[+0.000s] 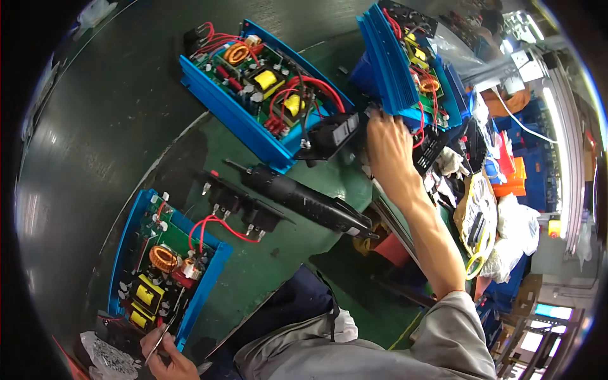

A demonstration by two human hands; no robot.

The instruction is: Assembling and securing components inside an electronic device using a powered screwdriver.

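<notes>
At the lower left, my left hand [168, 360] pinches a slim metal tool that looks like tweezers [166, 329]. Its tip points up over an open blue metal housing [216, 269] holding a green circuit board, a copper coil [163, 258] and yellow transformers [145, 292]. My right arm stretches to the upper right. There my right hand [389, 136] has its fingers bent down beside a blue container [364, 76], just below a raised blue finned housing [387, 60]; its fingertips are hidden. Red wires link the near housing to a black end panel [240, 206].
A black power screwdriver [310, 199] lies on the green tabletop [278, 253]. Behind it sits another open blue housing [228, 117] with a black end panel [332, 136]. A clear bag of small parts [109, 358] lies at the lower left. Plastic bags [516, 225] crowd the right.
</notes>
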